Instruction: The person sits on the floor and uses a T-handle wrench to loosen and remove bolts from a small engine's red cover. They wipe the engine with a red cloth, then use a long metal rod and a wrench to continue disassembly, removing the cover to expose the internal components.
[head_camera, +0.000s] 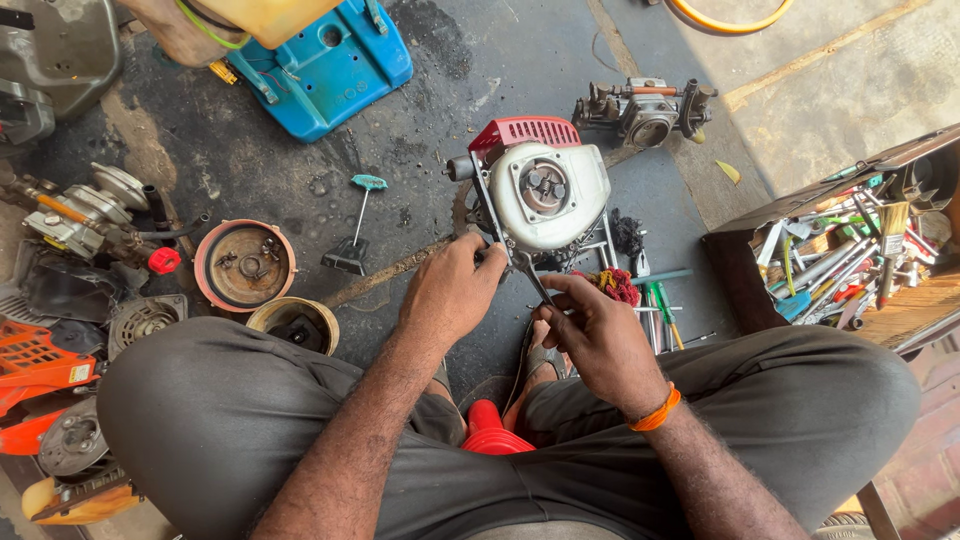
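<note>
Engine part stripped, white housing on | left hand clenched on its lower edge | right hand grasping slim metal tool | fastener work unfinished

Two hands, one small engine, one blue cover, one toolbox.

A repair workshop: engine parts and a toolbox crowd the floor.

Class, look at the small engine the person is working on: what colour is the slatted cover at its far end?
Red. The cover tops the pale grey engine, seen clearly in the head view.
</note>
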